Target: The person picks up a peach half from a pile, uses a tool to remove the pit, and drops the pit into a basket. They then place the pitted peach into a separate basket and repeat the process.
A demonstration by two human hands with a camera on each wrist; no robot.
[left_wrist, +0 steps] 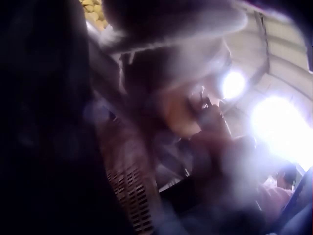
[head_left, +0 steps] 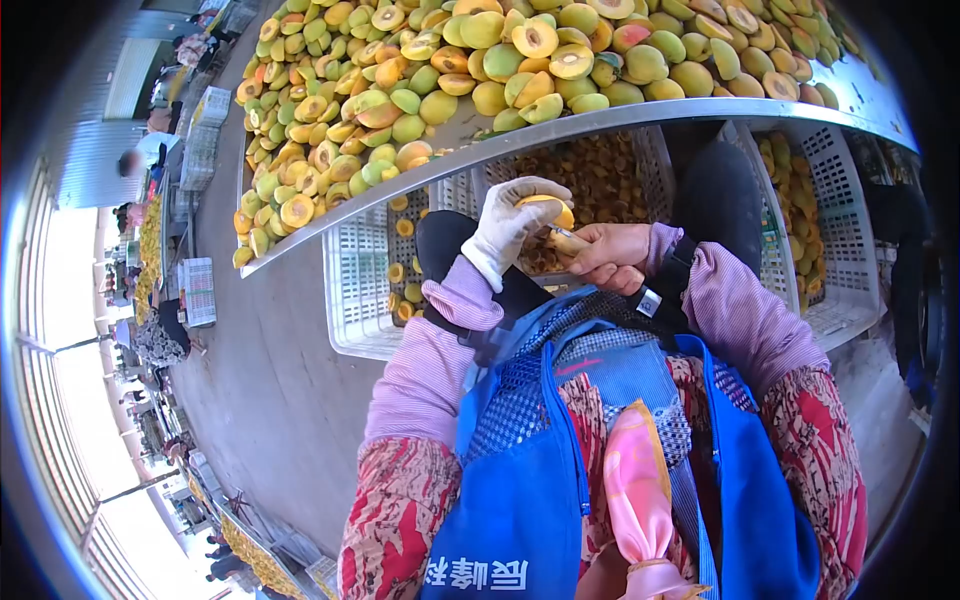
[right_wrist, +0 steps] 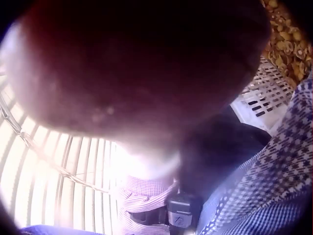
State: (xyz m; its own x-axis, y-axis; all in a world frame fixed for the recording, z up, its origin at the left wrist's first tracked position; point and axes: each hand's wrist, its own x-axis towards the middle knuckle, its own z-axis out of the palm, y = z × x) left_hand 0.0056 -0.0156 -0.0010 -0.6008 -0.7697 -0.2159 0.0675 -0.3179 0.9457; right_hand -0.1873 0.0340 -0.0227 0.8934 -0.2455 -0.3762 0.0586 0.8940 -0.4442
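Observation:
In the head view the left hand (head_left: 512, 222), in a white glove, holds a yellow-orange fruit half (head_left: 552, 208) above the crates. The bare right hand (head_left: 612, 256) grips a tool with a pale handle (head_left: 568, 241), its metal end at the fruit's lower edge. The left wrist view is blurred and dark, with the fruit (left_wrist: 182, 115) near its middle and the right hand (left_wrist: 220, 152) beside it. A large, dark part of the right hand (right_wrist: 142, 73) fills the top of the right wrist view; its fingertips and the tool are hidden there.
A metal-edged table (head_left: 560, 125) piled with cut fruit (head_left: 400, 90) stands in front. Below it are white plastic crates (head_left: 362, 290) with fruit pieces, one between the knees and others at either side. Other people and long fruit-covered tables are at the far left.

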